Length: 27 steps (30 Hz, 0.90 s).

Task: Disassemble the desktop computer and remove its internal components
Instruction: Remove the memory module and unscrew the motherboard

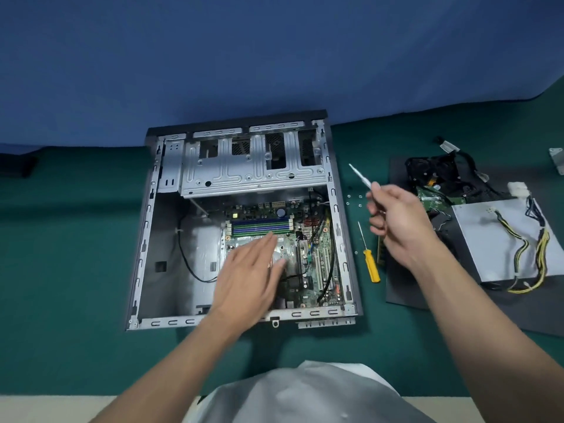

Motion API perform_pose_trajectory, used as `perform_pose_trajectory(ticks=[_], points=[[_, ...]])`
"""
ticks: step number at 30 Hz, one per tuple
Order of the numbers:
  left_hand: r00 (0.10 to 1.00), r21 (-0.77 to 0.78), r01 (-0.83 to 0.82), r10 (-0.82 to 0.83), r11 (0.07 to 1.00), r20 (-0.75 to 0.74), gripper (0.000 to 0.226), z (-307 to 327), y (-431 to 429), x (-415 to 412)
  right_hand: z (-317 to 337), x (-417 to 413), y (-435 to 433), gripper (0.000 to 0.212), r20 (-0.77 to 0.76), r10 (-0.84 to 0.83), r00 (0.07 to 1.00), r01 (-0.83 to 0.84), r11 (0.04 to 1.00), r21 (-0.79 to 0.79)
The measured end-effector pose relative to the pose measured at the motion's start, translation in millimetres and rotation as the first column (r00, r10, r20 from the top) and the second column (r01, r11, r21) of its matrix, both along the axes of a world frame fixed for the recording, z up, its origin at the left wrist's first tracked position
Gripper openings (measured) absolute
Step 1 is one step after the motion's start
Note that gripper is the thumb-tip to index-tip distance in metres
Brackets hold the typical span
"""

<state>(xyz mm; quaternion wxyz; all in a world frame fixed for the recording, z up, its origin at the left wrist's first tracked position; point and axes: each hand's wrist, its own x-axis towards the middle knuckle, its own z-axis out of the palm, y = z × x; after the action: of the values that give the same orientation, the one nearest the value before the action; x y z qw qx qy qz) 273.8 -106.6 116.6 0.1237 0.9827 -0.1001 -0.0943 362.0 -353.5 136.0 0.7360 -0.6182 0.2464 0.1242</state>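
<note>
Left hand: I hold my left hand (pixel 250 270) flat, palm down and fingers spread, over the motherboard (pixel 320 270); I cannot tell whether it touches.
Computer case: the case (pixel 146 227) lies open on its side on the green table (pixel 76 270), just ahead of me.
Right hand: my right hand (pixel 396 215) is raised beside the case, with its fingers curled round a slim screwdriver (pixel 360 175) whose tip points up and away.
Done: the power supply (pixel 500 239), with its cables, lies out on the dark mat (pixel 406 294). Loose screws (pixel 354 199) and a yellow screwdriver (pixel 370 265) sit between the case and the mat.
Left: the motherboard is still seated, and the drive cage (pixel 244 169) at the far end is still mounted.
Progress: I judge it past halfway, with the board likely next.
</note>
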Motion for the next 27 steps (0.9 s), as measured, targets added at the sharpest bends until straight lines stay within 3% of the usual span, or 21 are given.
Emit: perform_pose_trajectory(ticks=[3,5,7,10,14,17,20,27], points=[[0.997,0.070,-0.072,0.070,0.995,0.039,0.065,3,38,-4,26,5,26,0.016,0.079,0.189,0.979,-0.170,0.964,-0.206],[0.986,0.141,-0.159,0.151,0.977,0.063,0.067,1,67,-6,35,7,45,0.011,0.080,0.307,0.948,-0.248,0.875,-0.417],[0.969,0.219,-0.239,0.220,0.946,0.110,0.067,-2,97,-6,36,9,62,0.008,0.064,0.412,0.909,-0.287,0.729,-0.622],[0.950,0.281,-0.306,0.274,0.910,0.148,0.072,-5,134,-5,30,14,89,0.006,-0.064,0.595,0.801,-0.415,0.474,-0.776],[0.965,0.233,-0.255,0.234,0.938,0.116,0.072,-13,156,1,13,23,111,0.012,-0.299,0.674,0.676,-0.497,0.118,-0.860],[0.961,0.092,-0.272,0.264,0.958,0.086,0.071,-15,159,5,2,30,120,0.012,-0.441,0.637,0.633,-0.530,-0.060,-0.846],[0.945,0.011,-0.321,0.319,0.947,0.078,0.065,-11,157,4,-13,41,122,0.011,-0.487,0.608,0.627,-0.554,-0.090,-0.827],[0.941,-0.016,-0.333,0.334,0.943,0.052,0.059,-5,153,4,-40,45,124,0.012,-0.543,0.582,0.606,-0.589,-0.131,-0.798]])
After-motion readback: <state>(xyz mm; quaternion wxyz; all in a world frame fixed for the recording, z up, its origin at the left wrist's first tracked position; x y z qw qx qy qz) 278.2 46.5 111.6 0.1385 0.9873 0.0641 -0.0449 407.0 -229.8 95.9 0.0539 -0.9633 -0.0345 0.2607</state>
